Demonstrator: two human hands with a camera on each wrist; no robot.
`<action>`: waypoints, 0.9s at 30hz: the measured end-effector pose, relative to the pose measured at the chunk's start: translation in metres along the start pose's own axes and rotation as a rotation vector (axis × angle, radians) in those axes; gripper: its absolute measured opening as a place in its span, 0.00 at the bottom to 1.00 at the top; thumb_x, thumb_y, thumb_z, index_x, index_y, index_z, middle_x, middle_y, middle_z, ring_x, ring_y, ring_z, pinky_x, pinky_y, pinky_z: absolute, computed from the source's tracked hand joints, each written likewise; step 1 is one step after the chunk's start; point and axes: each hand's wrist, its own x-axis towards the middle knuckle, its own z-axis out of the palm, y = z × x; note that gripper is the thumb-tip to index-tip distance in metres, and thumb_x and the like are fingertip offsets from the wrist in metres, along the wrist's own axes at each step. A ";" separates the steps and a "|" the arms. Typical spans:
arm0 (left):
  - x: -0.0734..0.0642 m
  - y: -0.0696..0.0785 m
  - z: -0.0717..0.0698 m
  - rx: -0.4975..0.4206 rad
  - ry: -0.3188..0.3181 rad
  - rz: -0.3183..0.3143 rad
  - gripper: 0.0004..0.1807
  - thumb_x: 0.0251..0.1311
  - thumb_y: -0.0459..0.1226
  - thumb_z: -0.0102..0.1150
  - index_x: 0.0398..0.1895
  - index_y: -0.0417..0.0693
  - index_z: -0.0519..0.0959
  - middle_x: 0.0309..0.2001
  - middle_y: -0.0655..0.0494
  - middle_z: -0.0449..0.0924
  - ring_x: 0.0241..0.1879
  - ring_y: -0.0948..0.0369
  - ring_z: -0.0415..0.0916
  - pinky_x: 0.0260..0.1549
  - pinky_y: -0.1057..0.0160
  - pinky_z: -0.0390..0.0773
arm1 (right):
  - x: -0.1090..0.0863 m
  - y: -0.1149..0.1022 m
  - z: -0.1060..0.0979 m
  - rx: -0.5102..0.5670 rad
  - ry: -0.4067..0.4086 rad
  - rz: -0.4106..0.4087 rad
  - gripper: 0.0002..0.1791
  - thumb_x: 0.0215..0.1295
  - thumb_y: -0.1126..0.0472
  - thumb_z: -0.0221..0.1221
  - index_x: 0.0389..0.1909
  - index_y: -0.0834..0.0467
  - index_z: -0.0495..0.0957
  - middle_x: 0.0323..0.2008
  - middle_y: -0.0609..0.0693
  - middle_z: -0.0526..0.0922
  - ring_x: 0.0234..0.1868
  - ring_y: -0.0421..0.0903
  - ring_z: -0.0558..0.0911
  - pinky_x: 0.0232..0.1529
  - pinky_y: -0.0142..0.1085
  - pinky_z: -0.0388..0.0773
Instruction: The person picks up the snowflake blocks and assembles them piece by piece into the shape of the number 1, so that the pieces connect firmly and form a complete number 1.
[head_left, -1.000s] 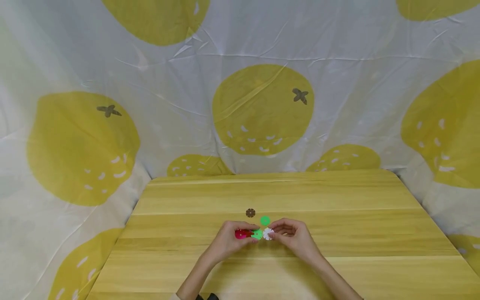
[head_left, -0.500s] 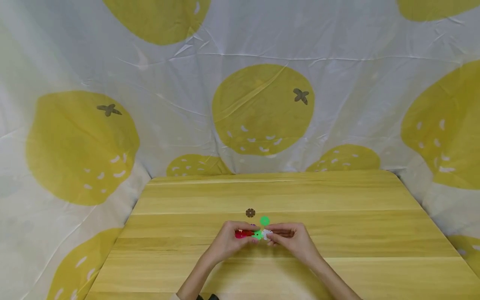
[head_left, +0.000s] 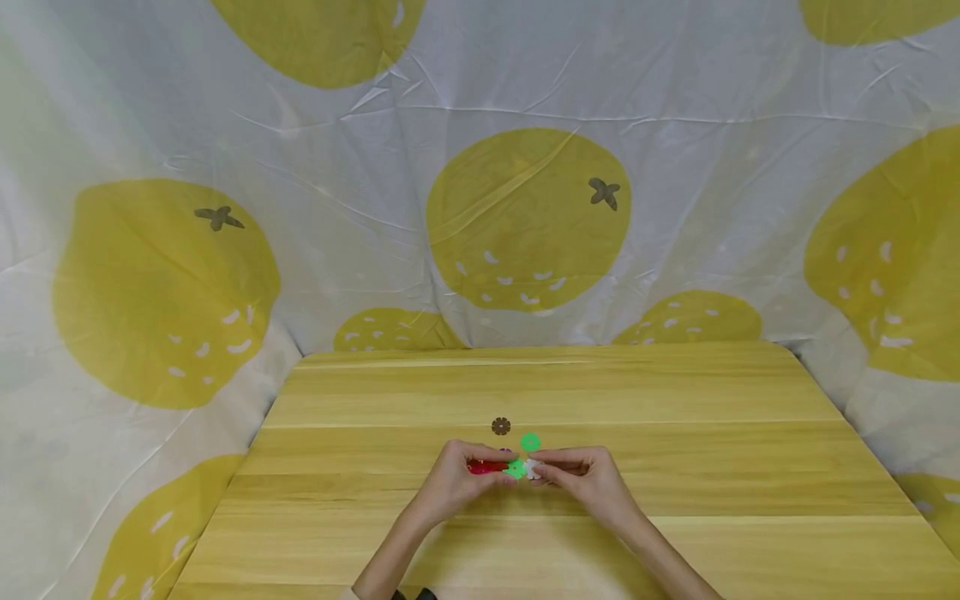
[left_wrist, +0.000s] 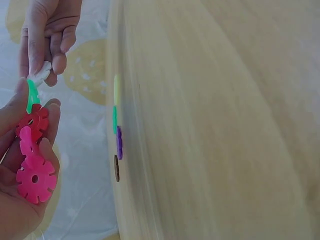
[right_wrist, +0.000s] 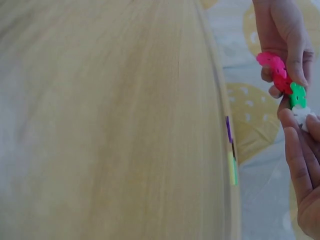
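Observation:
My left hand (head_left: 453, 479) grips a short chain of notched interlocking discs. In the left wrist view the chain runs from pink discs (left_wrist: 45, 184) through a red disc (left_wrist: 41, 119) to a green disc (left_wrist: 32, 97) at its far end. Between thumb and fingers, my right hand (head_left: 592, 479) pinches a white disc (right_wrist: 301, 116). Its edge meets the green disc, and the two overlap in the left wrist view. Fingers of both hands cover parts of the discs. The hands face each other above the table, fingertips close together.
Beyond the hands, a brown disc (head_left: 496, 426) and a loose green disc (head_left: 530, 442) lie on the wooden table (head_left: 675, 400). A purple disc (left_wrist: 119, 142) and a yellow disc (left_wrist: 117, 90) lie near them. A lemon-print cloth (head_left: 697, 208) hangs behind the table.
My right hand has come slightly left with the white disc, bringing it against the green one, and its fingers now cover more of it. The left hand has barely moved.

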 end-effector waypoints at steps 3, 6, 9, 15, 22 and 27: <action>0.001 0.001 0.001 0.001 0.005 0.002 0.14 0.57 0.35 0.76 0.47 0.45 0.90 0.50 0.45 0.89 0.38 0.67 0.84 0.31 0.74 0.82 | 0.000 0.001 0.000 0.011 -0.002 -0.019 0.15 0.70 0.69 0.63 0.52 0.76 0.82 0.49 0.74 0.85 0.43 0.44 0.92 0.46 0.50 0.85; 0.002 0.003 0.002 -0.003 0.014 -0.001 0.13 0.56 0.33 0.76 0.46 0.44 0.90 0.49 0.45 0.90 0.37 0.67 0.83 0.30 0.74 0.81 | 0.000 0.001 -0.001 0.026 0.002 -0.046 0.14 0.70 0.71 0.63 0.51 0.78 0.82 0.48 0.75 0.84 0.43 0.45 0.92 0.46 0.51 0.85; 0.004 0.004 0.003 -0.019 0.019 -0.004 0.12 0.55 0.32 0.76 0.44 0.43 0.91 0.47 0.45 0.90 0.36 0.67 0.84 0.29 0.73 0.81 | 0.000 0.001 0.000 0.013 0.016 -0.071 0.14 0.69 0.71 0.63 0.49 0.78 0.82 0.46 0.74 0.85 0.42 0.48 0.92 0.44 0.52 0.85; 0.005 0.002 0.003 -0.037 0.021 -0.014 0.12 0.56 0.33 0.76 0.44 0.43 0.91 0.45 0.46 0.91 0.37 0.63 0.85 0.30 0.72 0.82 | 0.002 -0.005 0.003 -0.060 0.048 -0.060 0.12 0.68 0.70 0.64 0.48 0.74 0.85 0.44 0.70 0.88 0.39 0.51 0.92 0.43 0.52 0.86; 0.004 0.004 0.004 -0.053 0.015 -0.006 0.11 0.57 0.32 0.75 0.44 0.42 0.91 0.46 0.43 0.90 0.41 0.60 0.87 0.35 0.63 0.88 | 0.003 -0.011 0.005 -0.091 0.053 -0.003 0.12 0.68 0.69 0.65 0.48 0.70 0.86 0.44 0.67 0.89 0.40 0.54 0.92 0.45 0.50 0.87; 0.006 0.004 0.005 -0.077 -0.007 0.015 0.11 0.58 0.33 0.75 0.44 0.41 0.90 0.45 0.42 0.90 0.39 0.63 0.88 0.35 0.62 0.88 | 0.003 -0.012 0.007 -0.101 0.067 0.002 0.11 0.67 0.68 0.66 0.47 0.69 0.87 0.43 0.66 0.89 0.39 0.52 0.92 0.44 0.49 0.88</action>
